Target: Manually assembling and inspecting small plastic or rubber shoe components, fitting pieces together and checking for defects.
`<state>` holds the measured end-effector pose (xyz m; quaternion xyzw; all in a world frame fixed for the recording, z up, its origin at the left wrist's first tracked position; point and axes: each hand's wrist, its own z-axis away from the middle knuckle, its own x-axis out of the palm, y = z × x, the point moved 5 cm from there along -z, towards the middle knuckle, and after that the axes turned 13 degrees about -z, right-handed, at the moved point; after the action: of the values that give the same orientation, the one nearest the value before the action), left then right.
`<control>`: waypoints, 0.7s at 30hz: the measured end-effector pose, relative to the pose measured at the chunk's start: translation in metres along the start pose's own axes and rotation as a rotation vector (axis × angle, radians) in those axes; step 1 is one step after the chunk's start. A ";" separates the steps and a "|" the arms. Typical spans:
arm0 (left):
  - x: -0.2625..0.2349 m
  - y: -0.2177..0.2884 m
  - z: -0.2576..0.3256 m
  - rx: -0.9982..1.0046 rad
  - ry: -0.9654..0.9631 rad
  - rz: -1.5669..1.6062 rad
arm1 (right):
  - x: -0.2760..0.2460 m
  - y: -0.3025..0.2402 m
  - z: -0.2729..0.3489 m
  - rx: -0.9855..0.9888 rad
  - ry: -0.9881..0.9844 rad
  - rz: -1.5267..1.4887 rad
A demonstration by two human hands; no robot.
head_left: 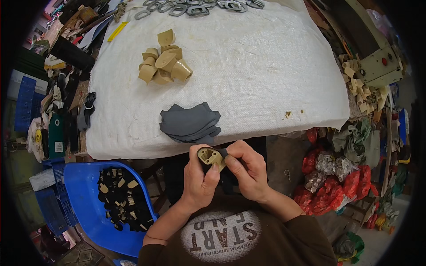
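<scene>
At one table (253,75), the left hand (199,179) grips one tan block (214,158).

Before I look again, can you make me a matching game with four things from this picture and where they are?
Things:
1. Yellow strip
2. Dark grey stack
3. Blue tub
4. Hollow tan piece

Places:
A. Between the left hand and the right hand
B. Along the far left edge of the white sheet
C. On the picture's left, with black and tan bits inside
D. On the sheet, close to its edge nearest the person

Pairs: 1-B, 2-D, 3-C, 4-A
</scene>
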<state>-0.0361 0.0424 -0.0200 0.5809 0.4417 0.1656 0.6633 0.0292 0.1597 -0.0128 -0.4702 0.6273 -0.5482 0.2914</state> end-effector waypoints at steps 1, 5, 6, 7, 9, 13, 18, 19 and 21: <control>0.000 0.000 -0.001 0.000 -0.002 -0.002 | 0.001 -0.001 0.000 -0.013 -0.007 0.037; 0.001 -0.002 -0.003 0.008 0.009 -0.028 | 0.014 -0.006 0.007 -0.211 -0.069 0.356; 0.000 -0.001 -0.004 0.024 0.012 -0.032 | 0.014 -0.008 0.006 -0.211 -0.068 0.357; 0.000 -0.002 -0.004 0.022 0.013 -0.033 | 0.019 -0.011 0.007 -0.263 -0.132 0.500; 0.000 -0.002 -0.004 0.012 0.034 0.040 | 0.024 -0.011 0.010 -0.293 -0.231 0.711; -0.002 -0.007 -0.004 -0.039 -0.003 0.233 | 0.021 -0.024 0.008 -0.302 -0.302 0.779; 0.004 -0.009 -0.002 -0.059 -0.192 0.370 | -0.024 -0.015 -0.017 0.075 -0.201 0.075; 0.008 -0.007 -0.001 -0.050 -0.227 0.364 | -0.027 -0.003 -0.018 0.223 -0.185 -0.099; 0.012 -0.009 0.001 -0.032 -0.269 0.366 | -0.025 0.003 -0.024 0.301 -0.294 -0.169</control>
<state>-0.0311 0.0476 -0.0331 0.6575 0.2337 0.2112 0.6844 0.0166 0.1923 -0.0136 -0.5473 0.4476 -0.5834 0.3997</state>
